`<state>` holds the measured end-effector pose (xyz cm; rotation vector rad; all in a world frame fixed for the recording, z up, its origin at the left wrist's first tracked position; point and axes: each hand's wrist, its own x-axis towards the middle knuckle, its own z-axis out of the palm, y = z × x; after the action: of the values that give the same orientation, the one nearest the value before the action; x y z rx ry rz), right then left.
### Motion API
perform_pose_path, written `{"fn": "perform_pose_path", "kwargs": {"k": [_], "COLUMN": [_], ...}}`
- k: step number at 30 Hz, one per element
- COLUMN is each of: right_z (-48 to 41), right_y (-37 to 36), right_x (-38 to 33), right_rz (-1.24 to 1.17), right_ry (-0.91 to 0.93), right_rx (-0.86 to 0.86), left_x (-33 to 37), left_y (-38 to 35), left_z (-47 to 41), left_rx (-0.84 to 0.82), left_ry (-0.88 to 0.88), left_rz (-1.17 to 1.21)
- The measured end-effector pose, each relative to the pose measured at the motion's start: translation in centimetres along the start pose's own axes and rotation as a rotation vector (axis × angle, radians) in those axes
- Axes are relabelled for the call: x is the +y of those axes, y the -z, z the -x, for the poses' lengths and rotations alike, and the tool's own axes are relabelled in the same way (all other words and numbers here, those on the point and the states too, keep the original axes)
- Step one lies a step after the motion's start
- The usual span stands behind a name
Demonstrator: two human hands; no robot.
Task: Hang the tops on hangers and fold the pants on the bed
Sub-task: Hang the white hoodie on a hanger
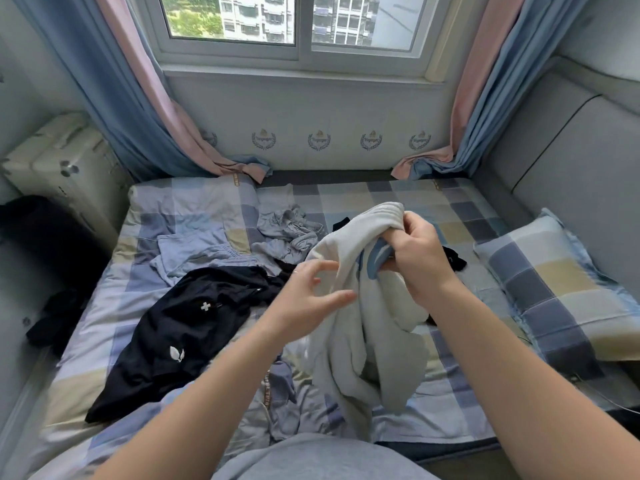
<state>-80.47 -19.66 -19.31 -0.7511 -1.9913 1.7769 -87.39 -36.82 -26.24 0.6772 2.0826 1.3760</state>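
White top (374, 341) hangs above the middle of the bed (450, 209). It looks soft and thick, cream with a blue strip inside. The right hand (419, 258) grips its bunched upper part tight. The left hand (304, 296) holds nothing, its fingers spread apart close by the cloth. No hanger shows and nothing looks folded, so nearly all the job seems left. On the bed's left side lie a smooth black garment (180, 327) with small white marks and pale blue shorts (201, 254). A crumpled grey piece (291, 233) sits near the bed's far middle
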Motion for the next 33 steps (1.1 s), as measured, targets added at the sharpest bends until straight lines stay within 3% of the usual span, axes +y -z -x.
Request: {"fn": "perform_pose_path", "kwargs": {"k": [5, 15, 18, 24, 26, 29, 31, 33], "right_z": [0.6, 1.6, 1.3, -0.5, -0.9, -0.4, 0.7, 1.9], "right_y": [-0.6, -0.4, 0.3, 2.7, 3.4, 3.5, 2.5, 0.7], "right_x": [-2.2, -3.1, -2.2, 2.6, 5.4, 8.4, 8.8, 8.4], "right_rz": [-0.190, -0.432, -0.478, -0.602, -0.548, -0.257, -0.053, 0.117], "right_ry": [-0.005, 0.047, -0.003, -0.219, -0.334, -0.425, -0.334, -0.153], "right_rx": [0.030, 0.080, 0.149, 0.325, 0.352, 0.331, 0.193, -0.083], "left_x": [0.0, -5.0, -6.7, -5.7, -3.9, -1.2, -0.3, 0.1], "left_y": [-2.5, -2.5, -0.8, 2.3, 3.3, 4.4, 4.4, 4.4], "left_z": [0.2, -1.2, -1.7, -1.8, -1.6, -1.3, -1.1, -1.0], "left_rx": [-0.025, 0.248, 0.372, 0.526, 0.530, 0.449, 0.335, 0.229], "left_ry": [0.033, 0.235, 0.190, -0.013, -0.132, -0.290, -0.360, -0.384], "left_rz": [-0.127, -0.184, -0.176, 0.113, 0.164, 0.131, 0.045, -0.037]}}
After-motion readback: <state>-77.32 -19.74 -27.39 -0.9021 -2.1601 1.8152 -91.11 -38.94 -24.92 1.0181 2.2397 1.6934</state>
